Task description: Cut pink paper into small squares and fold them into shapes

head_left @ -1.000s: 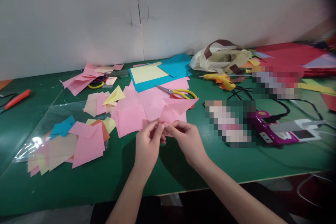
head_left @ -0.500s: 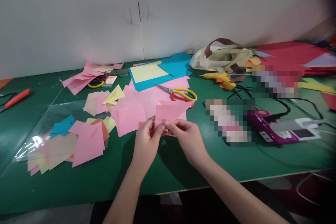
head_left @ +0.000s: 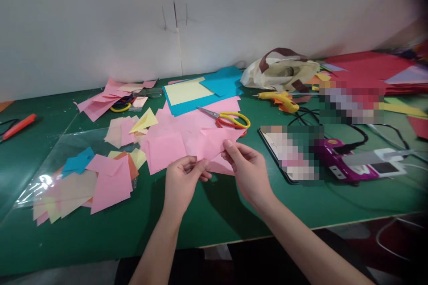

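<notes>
Between my hands is a small folded piece of pink paper (head_left: 214,140), held up over the table. My left hand (head_left: 184,182) pinches its lower left corner between thumb and fingers. On its right edge, my right hand (head_left: 248,168) grips with thumb and forefinger. Just beyond the paper lie scissors (head_left: 230,119) with red and yellow handles, blades partly open. Larger pink sheets (head_left: 187,125) spread beneath, with a stack of pink squares (head_left: 166,150) left of my hands.
Paper cut-outs (head_left: 112,182) lie on a clear plastic sheet at left. Blue sheets (head_left: 187,106) sit at the back. Rightward are a yellow glue gun (head_left: 279,99), a cloth bag (head_left: 281,73), a phone (head_left: 279,153) and a purple power strip (head_left: 337,162) with cables.
My right hand has slid from the paper's bottom edge up to its right side, parting from my left hand. The left has dropped slightly lower.
</notes>
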Available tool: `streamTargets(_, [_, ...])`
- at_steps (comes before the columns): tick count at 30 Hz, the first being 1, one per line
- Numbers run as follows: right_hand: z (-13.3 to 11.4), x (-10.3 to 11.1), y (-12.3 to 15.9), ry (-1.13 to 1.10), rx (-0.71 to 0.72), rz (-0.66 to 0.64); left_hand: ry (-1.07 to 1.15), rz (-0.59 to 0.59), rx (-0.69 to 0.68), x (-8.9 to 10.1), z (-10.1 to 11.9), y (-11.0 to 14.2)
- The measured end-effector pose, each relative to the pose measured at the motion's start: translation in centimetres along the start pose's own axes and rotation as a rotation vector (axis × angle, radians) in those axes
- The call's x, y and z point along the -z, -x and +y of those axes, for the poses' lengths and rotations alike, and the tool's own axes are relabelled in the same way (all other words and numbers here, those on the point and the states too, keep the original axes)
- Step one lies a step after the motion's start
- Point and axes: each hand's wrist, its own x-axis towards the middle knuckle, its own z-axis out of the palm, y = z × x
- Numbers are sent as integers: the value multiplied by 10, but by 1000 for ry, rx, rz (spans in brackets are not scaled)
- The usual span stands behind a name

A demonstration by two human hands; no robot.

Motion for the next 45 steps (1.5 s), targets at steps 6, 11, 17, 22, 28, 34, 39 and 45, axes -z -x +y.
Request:
streamTargets(6, [-4,-5,9,76,6,-176,32,-72,-14,0,-3,-2])
streamTargets(11, [-4,-9,13,47,-81,-288,-22,-28,-70,-2,-3,-1])
streamTargets(17, [0,-6,10,101,-79,-185,-48,-57,-55,-1,-5,-1])
streamTargets(22, [-1,-6,10,103,-95,-231,-156,-43,-127,-1,-6,0])
streamTargets(28, [-5,-8,11,94,-116,-174,-221,-13,-199,-3,-7,2])
streamTargets(34, [-7,0,2,-63,-56,-36,-241,-15,-167,-4,0,5])
streamTargets(39, [-12,2,-2,-178,-96,44,-223,-44,-152,-7,-1,5])
streamTargets(45, [-14,2,-1,-135,-126,-20,-133,-76,-149,-4,-4,2])
